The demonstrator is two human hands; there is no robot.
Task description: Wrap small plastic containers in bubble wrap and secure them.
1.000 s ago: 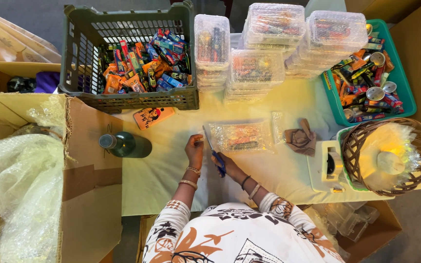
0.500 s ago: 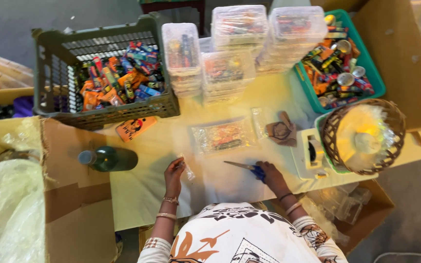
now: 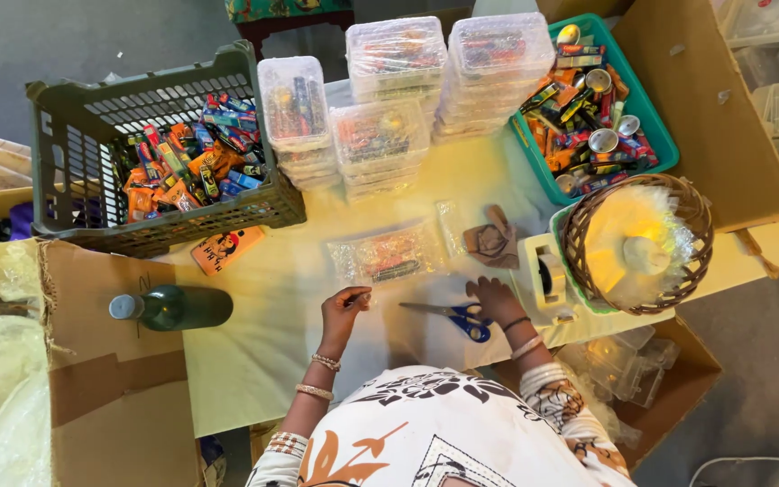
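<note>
blue-handled scissors (image 3: 454,316) lie on the tabletop (image 3: 254,325), handles just beside the right hand (image 3: 495,300), its grip released. left hand (image 3: 344,307) pinches something too small to tell.

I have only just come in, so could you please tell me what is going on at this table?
A person sits at a table under a pale yellow cloth. The left hand pinches something small that I cannot make out, just below a clear plastic packet of colourful items. The right hand rests flat beside blue-handled scissors lying on the cloth. Stacked clear lidded boxes, a dark grey crate of snack packs and a green glass bottle lying on its side surround them.
</note>
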